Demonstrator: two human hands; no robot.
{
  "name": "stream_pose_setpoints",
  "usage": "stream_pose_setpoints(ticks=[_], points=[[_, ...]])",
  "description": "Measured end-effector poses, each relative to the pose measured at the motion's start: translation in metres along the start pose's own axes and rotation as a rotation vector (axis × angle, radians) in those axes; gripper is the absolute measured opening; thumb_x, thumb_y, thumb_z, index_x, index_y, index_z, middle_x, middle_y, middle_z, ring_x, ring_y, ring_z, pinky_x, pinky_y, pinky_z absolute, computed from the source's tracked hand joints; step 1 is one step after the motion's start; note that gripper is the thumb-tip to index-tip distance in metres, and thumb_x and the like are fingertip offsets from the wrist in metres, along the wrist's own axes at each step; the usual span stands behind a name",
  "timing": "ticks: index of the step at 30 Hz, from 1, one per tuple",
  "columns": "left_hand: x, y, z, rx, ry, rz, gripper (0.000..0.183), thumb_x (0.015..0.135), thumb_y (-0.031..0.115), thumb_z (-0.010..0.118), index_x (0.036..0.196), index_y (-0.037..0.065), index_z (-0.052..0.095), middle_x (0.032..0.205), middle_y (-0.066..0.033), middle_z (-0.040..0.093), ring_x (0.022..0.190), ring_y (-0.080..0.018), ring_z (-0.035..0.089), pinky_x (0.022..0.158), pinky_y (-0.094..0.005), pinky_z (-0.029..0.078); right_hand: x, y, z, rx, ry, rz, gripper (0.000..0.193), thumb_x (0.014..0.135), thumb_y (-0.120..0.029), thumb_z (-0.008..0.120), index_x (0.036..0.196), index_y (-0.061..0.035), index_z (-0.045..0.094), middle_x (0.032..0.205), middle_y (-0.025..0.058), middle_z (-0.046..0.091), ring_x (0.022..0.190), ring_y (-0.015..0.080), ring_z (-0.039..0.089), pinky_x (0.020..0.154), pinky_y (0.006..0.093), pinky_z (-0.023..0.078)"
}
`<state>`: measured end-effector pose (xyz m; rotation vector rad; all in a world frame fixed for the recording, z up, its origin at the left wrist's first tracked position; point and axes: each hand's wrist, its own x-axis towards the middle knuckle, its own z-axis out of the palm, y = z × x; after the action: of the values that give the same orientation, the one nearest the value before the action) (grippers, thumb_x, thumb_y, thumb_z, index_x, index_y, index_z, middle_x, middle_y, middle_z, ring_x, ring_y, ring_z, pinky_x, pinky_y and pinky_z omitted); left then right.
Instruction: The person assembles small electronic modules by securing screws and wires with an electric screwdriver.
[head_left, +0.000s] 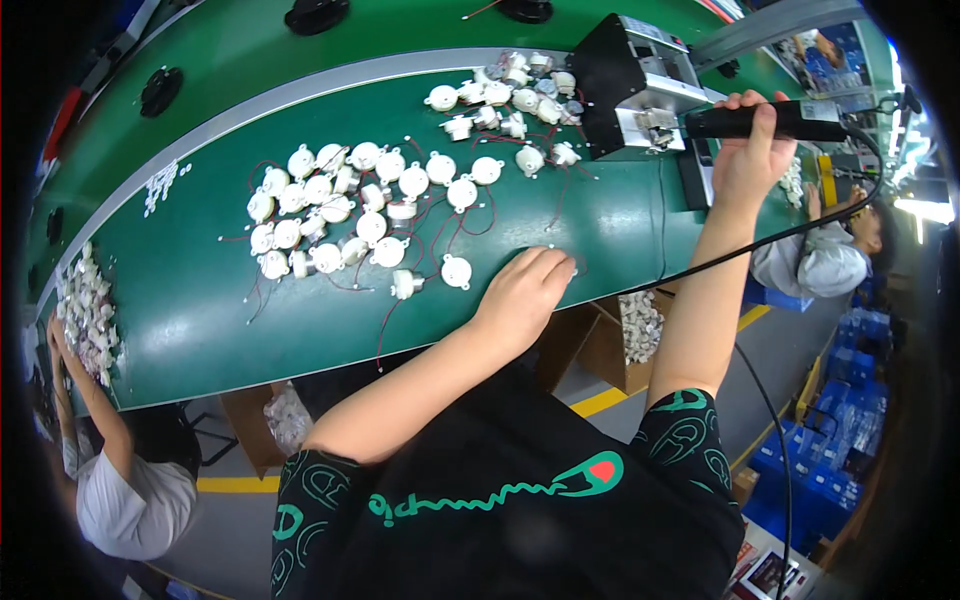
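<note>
Right hand [745,160] fisted around a black corded handheld tool [770,120], tip just beside the black-and-silver machine [630,90]. Left hand [525,290] palm-down on green belt [200,290], fingers curled, possibly pinching something unseen. White round motor [456,271] near the knuckles; heap of white motors [340,210] beyond.

A factory assembly line: green conveyor belt [200,300], heaped small white parts [340,210].

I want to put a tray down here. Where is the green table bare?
Bare: the green table left of the white round parts, and between the left hand and the black machine. Crowded: the middle cluster and beside the machine.
</note>
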<state>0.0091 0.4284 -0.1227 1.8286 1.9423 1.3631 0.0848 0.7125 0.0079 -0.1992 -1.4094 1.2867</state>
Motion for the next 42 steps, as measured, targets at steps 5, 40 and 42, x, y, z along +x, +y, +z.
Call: stream_pose_setpoints(ticks=[5, 40, 42], points=[[0.001, -0.021, 0.001, -0.078, 0.01, 0.052, 0.035, 0.077, 0.0, 0.071, 0.111, 0.002, 0.064, 0.111, -0.0122, 0.063, 0.103, -0.033, 0.061, 0.093, -0.0438, 0.051, -0.013, 0.007, -0.006, -0.038, -0.052, 0.057, 0.036, 0.096, -0.01, 0.064, 0.124, -0.0025, 0.041, 0.097, 0.0139, 0.06, 0.088, 0.0243, 0.059, 0.085, 0.0435, 0.051], [-0.007, -0.072, -0.064, 0.021, 0.017, -0.138, 0.034, 0.069, 0.018, 0.082, 0.101, 0.012, 0.071, 0.092, 0.0, 0.065, 0.103, -0.0229, 0.058, 0.094, -0.0406, 0.041, -0.151, -0.004, 0.125, 0.176, -0.516, 0.239, 0.046, 0.091, -0.004, 0.066, 0.13, -0.0064, 0.042, 0.097, 0.011, 0.059, 0.088, 0.0211, 0.058, 0.084, 0.0371, 0.048], [-0.006, -0.073, -0.064, 0.022, 0.021, -0.133, 0.035, 0.069, 0.018, 0.082, 0.102, 0.012, 0.071, 0.092, 0.0002, 0.066, 0.103, -0.0228, 0.058, 0.094, -0.0405, 0.041, -0.152, -0.004, 0.124, 0.172, -0.502, 0.254, 0.047, 0.091, -0.005, 0.067, 0.13, -0.0062, 0.042, 0.097, 0.0112, 0.059, 0.088, 0.0212, 0.058, 0.084, 0.0372, 0.048]])
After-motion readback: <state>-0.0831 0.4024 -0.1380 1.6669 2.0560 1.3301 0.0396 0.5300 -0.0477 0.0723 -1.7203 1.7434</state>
